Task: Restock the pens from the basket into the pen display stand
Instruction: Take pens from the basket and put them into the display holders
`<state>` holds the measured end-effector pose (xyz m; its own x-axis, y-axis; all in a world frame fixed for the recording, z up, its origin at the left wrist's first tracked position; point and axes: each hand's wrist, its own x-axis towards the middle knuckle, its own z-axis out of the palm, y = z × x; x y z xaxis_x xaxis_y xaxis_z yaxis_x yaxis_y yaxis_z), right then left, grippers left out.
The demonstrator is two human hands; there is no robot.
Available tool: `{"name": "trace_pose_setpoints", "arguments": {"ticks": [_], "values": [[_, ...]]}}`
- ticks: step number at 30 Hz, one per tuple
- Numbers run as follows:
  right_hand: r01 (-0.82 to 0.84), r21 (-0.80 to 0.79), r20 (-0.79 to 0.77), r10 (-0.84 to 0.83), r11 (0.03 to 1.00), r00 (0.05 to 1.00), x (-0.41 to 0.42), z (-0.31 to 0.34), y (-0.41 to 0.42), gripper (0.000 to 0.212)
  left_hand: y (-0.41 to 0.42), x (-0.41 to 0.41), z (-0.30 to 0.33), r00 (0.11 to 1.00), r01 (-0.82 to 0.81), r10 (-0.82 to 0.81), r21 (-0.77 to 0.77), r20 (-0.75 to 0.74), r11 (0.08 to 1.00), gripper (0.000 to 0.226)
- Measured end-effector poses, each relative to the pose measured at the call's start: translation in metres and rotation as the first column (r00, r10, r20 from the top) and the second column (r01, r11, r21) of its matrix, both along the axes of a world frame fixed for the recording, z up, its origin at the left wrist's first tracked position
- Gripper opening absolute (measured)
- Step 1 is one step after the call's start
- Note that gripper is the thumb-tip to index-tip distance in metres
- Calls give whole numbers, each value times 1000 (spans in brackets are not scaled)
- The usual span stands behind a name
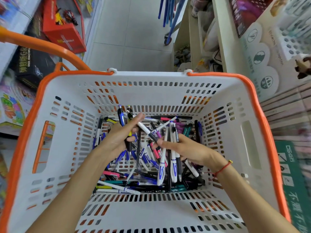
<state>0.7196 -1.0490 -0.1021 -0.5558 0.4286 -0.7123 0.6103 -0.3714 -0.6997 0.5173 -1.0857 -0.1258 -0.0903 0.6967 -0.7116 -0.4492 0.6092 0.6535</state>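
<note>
A white basket (64,125) with an orange rim fills the lower view, and several loose pens (144,180) lie mixed on its floor. Both my hands are down inside it. My left hand (117,137) is closed around a few pens, among them a blue one and a yellow one that stick up past my fingers. My right hand (183,147) grips a bunch of white-and-blue pens (173,163) that hang downward, and its fingertips touch a white pen with a black grip (146,130) that crosses between the hands. The pen display stand (292,42) is at the upper right, white with holes.
The basket's orange handle (42,46) arcs over the upper left. Boxed toys, including a red box (64,31), sit on shelves at left. White shelving (222,39) stands at right, a tiled floor aisle (133,31) runs ahead, and blue poles (170,12) hang at the top.
</note>
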Motion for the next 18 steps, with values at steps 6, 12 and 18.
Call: {"name": "trace_pose_setpoints", "arguments": {"ticks": [6, 12, 18], "values": [[164, -206, -137, -195, 965, 971, -3, 1, -1, 33, -1, 2, -2, 997, 17, -12, 72, -70, 997, 46], [401, -202, -132, -431, 893, 893, 2, 3, 10, 29, -3, 0, -8, 979, 185, -187, -30, -81, 982, 34], [390, -98, -159, -401, 916, 902, -5, -1, 1, 26, -8, 18, 8, 899, 435, -430, -46, 86, 899, 29]]}}
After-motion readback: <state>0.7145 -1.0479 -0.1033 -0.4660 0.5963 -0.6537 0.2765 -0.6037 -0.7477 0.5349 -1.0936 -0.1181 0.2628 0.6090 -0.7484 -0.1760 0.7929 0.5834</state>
